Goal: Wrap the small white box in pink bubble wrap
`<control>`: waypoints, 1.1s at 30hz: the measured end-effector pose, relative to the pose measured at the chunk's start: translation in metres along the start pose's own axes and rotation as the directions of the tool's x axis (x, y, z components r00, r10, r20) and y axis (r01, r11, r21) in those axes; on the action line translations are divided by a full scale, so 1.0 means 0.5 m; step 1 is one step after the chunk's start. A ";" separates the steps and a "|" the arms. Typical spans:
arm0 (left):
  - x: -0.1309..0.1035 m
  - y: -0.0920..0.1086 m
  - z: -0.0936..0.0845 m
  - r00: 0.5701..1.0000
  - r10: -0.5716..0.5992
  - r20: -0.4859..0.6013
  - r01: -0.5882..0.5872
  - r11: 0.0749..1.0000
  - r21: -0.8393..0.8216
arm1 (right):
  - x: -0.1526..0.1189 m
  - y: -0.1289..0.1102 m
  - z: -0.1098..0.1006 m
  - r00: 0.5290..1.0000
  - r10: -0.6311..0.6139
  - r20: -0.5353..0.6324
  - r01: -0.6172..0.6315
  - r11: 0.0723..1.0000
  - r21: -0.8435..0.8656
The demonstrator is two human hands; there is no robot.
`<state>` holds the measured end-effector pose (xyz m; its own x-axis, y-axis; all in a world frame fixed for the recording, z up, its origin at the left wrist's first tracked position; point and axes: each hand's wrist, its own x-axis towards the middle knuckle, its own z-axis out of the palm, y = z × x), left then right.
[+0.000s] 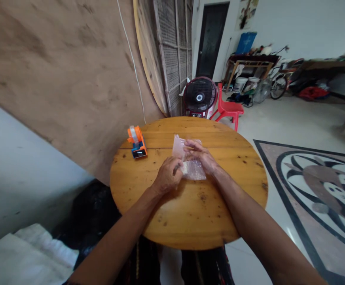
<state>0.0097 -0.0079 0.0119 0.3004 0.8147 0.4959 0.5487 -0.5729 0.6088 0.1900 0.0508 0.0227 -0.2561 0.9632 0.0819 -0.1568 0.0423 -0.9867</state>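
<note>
Pinkish, see-through plastic wrap (196,172) lies near the middle of the round wooden table (187,225), and both hands are on it! Over at its left side, the left hand (169,174) has its fingers curled in, thumb and fingertips gripping the wrap's edge. Across from it, the right hand (202,157) stretches over the sheet, fingers extended and apart, not closed around anything; a touch of blur there, so how firmly they press I cannot tell. Out by the table's far-left edge sits an orange and blue tape dispenser (139,147), well apart from both hands. Beyond the far rim, a dark round fan (200,96) faces this way, with a red plastic chair (231,107) just beside it.
</note>
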 end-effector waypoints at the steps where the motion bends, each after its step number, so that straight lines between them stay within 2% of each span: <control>1: 0.001 0.000 0.000 1.000 -0.004 0.010 0.004 1.000 -0.005 | 0.001 0.001 -0.002 1.000 -0.003 0.006 0.003 1.000 0.005; 13: 0.007 -0.011 0.005 0.998 0.034 0.054 -0.032 0.999 -0.037 | 0.006 0.007 -0.004 0.999 0.022 0.032 -0.024 0.999 0.044; 16: 0.010 -0.013 0.004 0.996 0.041 0.074 -0.037 0.998 -0.050 | 0.005 0.005 -0.002 1.000 0.029 -0.009 -0.029 0.998 0.050; 21: 0.016 -0.013 -0.006 0.994 0.029 0.102 -0.025 0.999 -0.036 | 0.012 0.001 -0.003 0.991 0.130 -0.028 -0.128 0.989 0.077; 29: 0.019 -0.015 -0.011 0.992 -0.004 0.129 0.005 1.000 -0.006 | 0.056 -0.028 0.008 0.967 0.253 -0.037 -0.255 0.962 -0.099; 33: 0.016 -0.017 -0.009 0.993 0.011 0.114 -0.012 1.000 0.005 | 0.078 -0.018 0.007 0.971 0.225 -0.083 -0.239 0.931 -0.276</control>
<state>0.0037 0.0029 0.0136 0.3936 0.8133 0.4285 0.5488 -0.5819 0.6002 0.1781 0.0872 0.0352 -0.2050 0.9666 -0.1537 0.1785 -0.1175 -0.9769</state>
